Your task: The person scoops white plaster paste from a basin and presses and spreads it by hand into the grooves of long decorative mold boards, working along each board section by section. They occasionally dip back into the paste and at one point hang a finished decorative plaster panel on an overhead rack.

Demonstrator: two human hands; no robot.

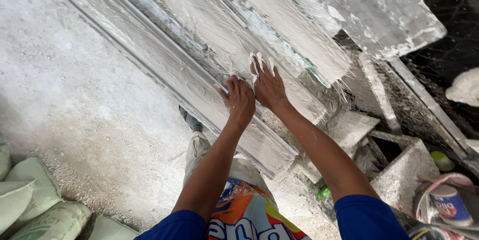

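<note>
My left hand point(238, 98) and my right hand point(268, 83) press side by side on wet white plaster spread along a long moulding form point(199, 65) that runs diagonally from upper left to lower right. Fingers of both hands are spread flat and smeared with plaster; the right fingertips are coated white. Neither hand holds a tool. My blue sleeves, grey trousers and a colourful cloth at my waist show at the bottom.
A plaster-crusted slab point(379, 10) lies at the upper right. Concrete blocks point(399, 170) and rubble sit under the bench on the right. Pale green sacks point(35, 200) are stacked at the lower left on the dusty floor. A small tub point(450, 204) stands at the lower right.
</note>
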